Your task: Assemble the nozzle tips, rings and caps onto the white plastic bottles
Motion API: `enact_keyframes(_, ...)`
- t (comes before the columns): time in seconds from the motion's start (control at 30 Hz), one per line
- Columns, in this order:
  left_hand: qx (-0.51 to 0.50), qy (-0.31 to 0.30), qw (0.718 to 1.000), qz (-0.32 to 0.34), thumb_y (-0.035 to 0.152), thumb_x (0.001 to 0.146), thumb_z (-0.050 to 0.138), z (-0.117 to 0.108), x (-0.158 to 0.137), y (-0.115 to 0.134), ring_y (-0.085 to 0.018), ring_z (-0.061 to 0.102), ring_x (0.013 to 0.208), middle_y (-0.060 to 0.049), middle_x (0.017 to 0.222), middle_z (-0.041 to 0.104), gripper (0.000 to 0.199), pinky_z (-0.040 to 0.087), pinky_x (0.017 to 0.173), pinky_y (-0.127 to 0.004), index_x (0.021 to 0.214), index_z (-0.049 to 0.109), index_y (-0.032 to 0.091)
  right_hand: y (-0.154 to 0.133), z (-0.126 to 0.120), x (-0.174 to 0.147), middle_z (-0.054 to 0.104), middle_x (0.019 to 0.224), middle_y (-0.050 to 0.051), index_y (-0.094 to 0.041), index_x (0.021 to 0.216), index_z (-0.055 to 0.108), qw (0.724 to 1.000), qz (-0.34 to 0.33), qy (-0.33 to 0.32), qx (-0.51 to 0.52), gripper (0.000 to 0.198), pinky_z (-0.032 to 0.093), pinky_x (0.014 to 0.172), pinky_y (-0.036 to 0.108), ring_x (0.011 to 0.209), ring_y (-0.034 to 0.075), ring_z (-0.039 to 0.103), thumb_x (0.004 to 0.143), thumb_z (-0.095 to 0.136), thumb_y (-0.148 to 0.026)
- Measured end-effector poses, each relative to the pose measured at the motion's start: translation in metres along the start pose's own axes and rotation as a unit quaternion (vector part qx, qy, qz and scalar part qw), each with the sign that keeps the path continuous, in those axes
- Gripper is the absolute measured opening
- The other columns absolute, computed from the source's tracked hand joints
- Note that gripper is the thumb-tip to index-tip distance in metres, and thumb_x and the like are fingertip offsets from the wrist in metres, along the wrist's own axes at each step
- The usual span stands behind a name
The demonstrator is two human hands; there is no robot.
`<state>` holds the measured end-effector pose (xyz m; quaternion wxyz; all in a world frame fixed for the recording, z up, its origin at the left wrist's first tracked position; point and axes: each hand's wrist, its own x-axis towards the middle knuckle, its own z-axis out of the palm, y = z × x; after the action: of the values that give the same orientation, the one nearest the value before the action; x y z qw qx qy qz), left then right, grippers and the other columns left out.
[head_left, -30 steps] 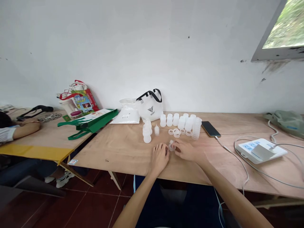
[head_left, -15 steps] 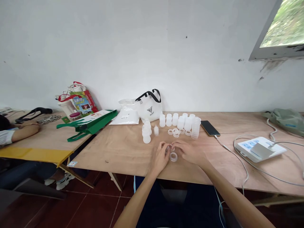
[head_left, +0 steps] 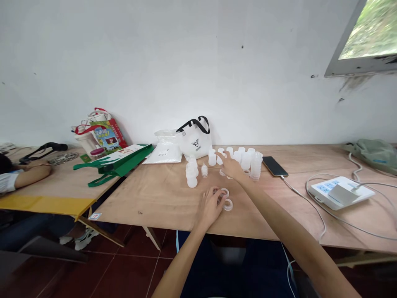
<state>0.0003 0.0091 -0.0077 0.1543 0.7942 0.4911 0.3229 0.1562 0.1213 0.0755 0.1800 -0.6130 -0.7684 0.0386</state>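
Observation:
My left hand (head_left: 211, 203) rests on the table, its fingers curled against a translucent plastic ring (head_left: 225, 192). A second ring (head_left: 228, 205) lies flat just in front of it. Farther back, my right hand (head_left: 231, 165) reaches over the table with fingers apart, close to a frosted white bottle (head_left: 220, 156) in the row; whether it touches is hard to see. Part of the row and some rings lie behind that hand. Right of it stands a tall stack of clear rings (head_left: 256, 167). More white bottles (head_left: 192, 174) and a small cone-tipped stack (head_left: 204, 170) stand to the left.
Behind the bottles are a white bag (head_left: 194, 142) and a plastic packet (head_left: 164, 150). A green bag (head_left: 124, 163) bridges the gap to the left table. A phone (head_left: 275, 166) with a cable and a white power strip (head_left: 339, 192) lie right. Another person's arm (head_left: 32, 173) rests far left.
My right hand has left the rings near my left hand and moved away from me to the bottle row. My left hand has stayed almost in place.

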Motion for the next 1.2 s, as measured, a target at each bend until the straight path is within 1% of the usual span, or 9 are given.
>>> enact_keyframes(0.17, 0.004, 0.001, 1.000, -0.001, 0.033, 0.101, 0.052, 0.000, 0.000, 0.000, -0.024, 0.059, 0.115, -0.005, 0.126, 0.061, 0.020, 0.041, 0.101, -0.041, 0.110, 0.069, 0.027, -0.011, 0.008, 0.038, 0.036, 0.155, 0.019, -0.030, 0.157, 0.027, 0.998, 0.032, -0.035, -0.035, 0.068, 0.051, 0.087, 0.040, 0.113, 0.030, 0.065, 0.095, 0.053, -0.023)
enact_keyframes(0.27, 0.004, -0.001, 1.000, -0.002, 0.034, 0.102, 0.051, 0.002, 0.000, -0.002, -0.024, 0.060, 0.114, -0.005, 0.125, 0.060, 0.021, 0.042, 0.100, -0.042, 0.111, 0.069, 0.027, -0.012, 0.013, 0.049, 0.043, 0.149, 0.018, -0.030, 0.153, 0.033, 0.997, 0.044, -0.042, -0.044, 0.062, 0.051, 0.088, 0.041, 0.112, 0.029, 0.065, 0.095, 0.053, -0.023)
enact_keyframes(0.43, 0.013, 0.002, 1.000, 0.005, 0.035, 0.102, 0.051, 0.005, 0.000, -0.005, -0.024, 0.059, 0.115, -0.005, 0.125, 0.060, 0.021, 0.041, 0.102, -0.043, 0.112, 0.068, 0.028, -0.011, 0.021, 0.049, 0.059, 0.129, 0.014, -0.023, 0.137, 0.051, 0.999, 0.033, -0.028, -0.026, 0.039, 0.050, 0.090, 0.040, 0.115, 0.028, 0.061, 0.098, 0.052, -0.026)
enact_keyframes(0.6, 0.013, 0.002, 1.000, 0.003, 0.035, 0.102, 0.050, 0.004, 0.000, -0.004, -0.024, 0.059, 0.115, -0.005, 0.124, 0.061, 0.021, 0.041, 0.100, -0.043, 0.112, 0.068, 0.028, -0.009, 0.015, 0.037, 0.062, 0.121, 0.014, -0.019, 0.115, 0.064, 0.999, 0.001, 0.035, 0.015, 0.023, 0.047, 0.094, 0.035, 0.117, 0.026, 0.057, 0.101, 0.046, -0.022)
enact_keyframes(0.73, 0.019, -0.004, 1.000, 0.008, 0.035, 0.103, 0.049, 0.002, 0.000, -0.001, -0.024, 0.059, 0.115, -0.005, 0.124, 0.061, 0.021, 0.042, 0.100, -0.041, 0.111, 0.067, 0.028, -0.002, -0.007, 0.010, 0.057, 0.126, 0.013, -0.020, 0.117, 0.062, 0.992, -0.023, 0.110, 0.061, 0.027, 0.049, 0.095, 0.037, 0.112, 0.024, 0.060, 0.104, 0.039, -0.028)
enact_keyframes(0.83, 0.023, -0.005, 1.000, 0.010, 0.034, 0.102, 0.049, 0.001, 0.000, 0.001, -0.023, 0.059, 0.115, -0.004, 0.124, 0.061, 0.020, 0.043, 0.099, -0.039, 0.111, 0.067, 0.028, 0.010, -0.026, -0.033, 0.057, 0.122, 0.009, -0.023, 0.111, 0.059, 0.984, -0.049, 0.139, 0.097, 0.025, 0.053, 0.085, 0.033, 0.100, 0.020, 0.064, 0.105, 0.038, -0.035)
enact_keyframes(0.9, 0.024, -0.005, 1.000, 0.009, 0.034, 0.103, 0.049, 0.001, 0.000, 0.002, -0.023, 0.059, 0.115, -0.004, 0.124, 0.061, 0.020, 0.043, 0.098, -0.039, 0.111, 0.066, 0.028, 0.020, -0.036, -0.068, 0.057, 0.115, 0.007, -0.025, 0.103, 0.058, 0.967, -0.101, 0.158, 0.172, 0.021, 0.054, 0.078, 0.033, 0.090, 0.020, 0.064, 0.104, 0.043, -0.039)
enact_keyframes(1.03, 0.019, -0.005, 1.000, 0.012, 0.034, 0.103, 0.049, -0.001, 0.000, 0.004, -0.023, 0.060, 0.113, -0.004, 0.121, 0.062, 0.020, 0.042, 0.097, -0.038, 0.110, 0.066, 0.028, 0.038, -0.045, -0.126, 0.057, 0.116, 0.007, -0.026, 0.101, 0.057, 0.968, -0.144, 0.065, 0.194, 0.023, 0.054, 0.082, 0.037, 0.085, 0.019, 0.062, 0.106, 0.041, -0.041)
enact_keyframes(1.2, 0.019, -0.007, 1.000, 0.002, 0.032, 0.103, 0.050, 0.000, 0.001, 0.003, -0.022, 0.060, 0.111, -0.003, 0.121, 0.062, 0.019, 0.042, 0.096, -0.039, 0.108, 0.067, 0.027, 0.047, -0.036, -0.150, 0.059, 0.110, 0.007, -0.025, 0.092, 0.052, 0.962, -0.177, -0.003, 0.210, 0.024, 0.052, 0.091, 0.042, 0.099, 0.023, 0.061, 0.105, 0.040, -0.040)
